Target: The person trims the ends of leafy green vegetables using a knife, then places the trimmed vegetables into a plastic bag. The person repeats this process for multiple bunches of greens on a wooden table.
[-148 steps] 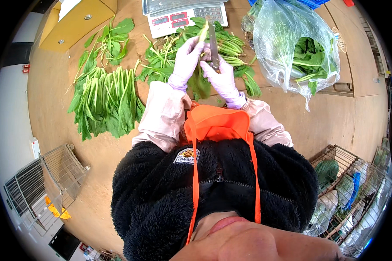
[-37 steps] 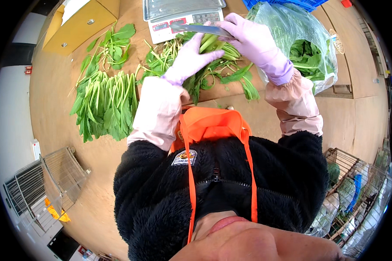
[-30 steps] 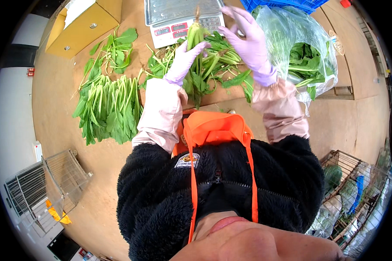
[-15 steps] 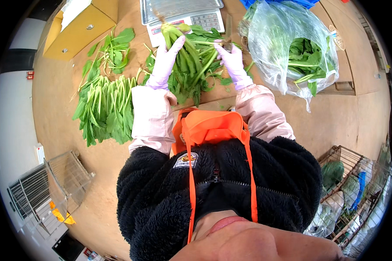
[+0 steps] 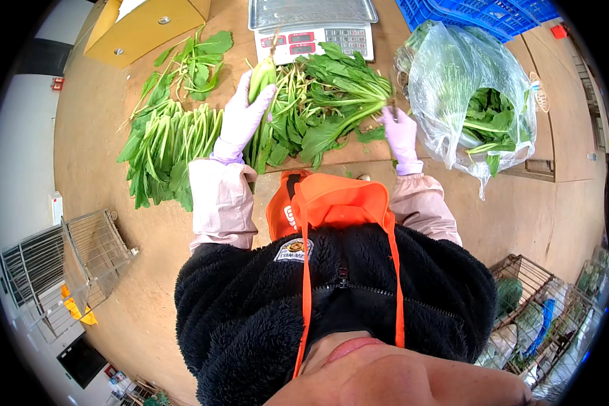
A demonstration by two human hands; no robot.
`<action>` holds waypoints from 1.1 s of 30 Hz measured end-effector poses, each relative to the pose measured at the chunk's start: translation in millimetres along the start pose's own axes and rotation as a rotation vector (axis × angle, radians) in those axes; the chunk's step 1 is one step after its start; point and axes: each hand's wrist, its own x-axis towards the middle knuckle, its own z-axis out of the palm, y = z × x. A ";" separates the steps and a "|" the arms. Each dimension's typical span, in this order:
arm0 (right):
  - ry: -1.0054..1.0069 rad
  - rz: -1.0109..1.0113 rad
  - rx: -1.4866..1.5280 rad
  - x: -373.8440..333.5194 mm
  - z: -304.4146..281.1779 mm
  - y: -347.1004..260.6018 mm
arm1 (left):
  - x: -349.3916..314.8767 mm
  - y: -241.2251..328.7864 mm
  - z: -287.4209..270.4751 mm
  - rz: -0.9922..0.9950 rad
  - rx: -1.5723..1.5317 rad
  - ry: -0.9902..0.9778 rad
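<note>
My left hand [image 5: 245,116], in a pale purple glove, closes around a leafy green plant [image 5: 262,76]. Its thick pale stalks and thin brown root point away from me, and its leaves hang toward me. My right hand [image 5: 400,137], gloved alike, pinches the root end of leafy greens whose leaves spread left. Between the hands lies a loose heap of greens [image 5: 335,71]. Left of my left hand, a trimmed row of greens [image 5: 172,145] lies with its pale stem ends away from me. Loose leaves [image 5: 197,64] are scattered beyond that row.
A white scale [image 5: 314,42] with a metal pan stands at the far middle. A cardboard box [image 5: 142,34] is far left. A clear plastic bag of greens [image 5: 446,101] sits at right, before a blue crate [image 5: 480,17]. Wire racks [image 5: 95,254] stand at both sides.
My right hand has moved right and toward me with root ends in its fingers, away from the left. My left hand has lowered slightly, still around its plant. The view has shifted.
</note>
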 end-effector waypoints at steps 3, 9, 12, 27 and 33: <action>-0.095 -0.301 0.095 -18.7 8.0 -60.2 | -8.1 -24.0 7.8 -0.116 0.171 0.026; -0.113 -0.728 -0.166 -24.7 42.8 -106.7 | -14.9 -34.0 18.8 -0.199 0.268 -0.113; -0.140 -0.722 -0.211 -20.9 49.7 -105.0 | -14.3 -40.7 16.1 -0.198 0.344 -0.119; -0.549 -0.520 -0.305 0.2 76.8 -120.5 | -10.6 -65.3 -4.8 -0.292 0.049 -0.119; -0.792 -0.255 -0.153 8.6 90.5 -121.7 | -14.7 -63.2 -8.2 -0.349 -0.133 -0.361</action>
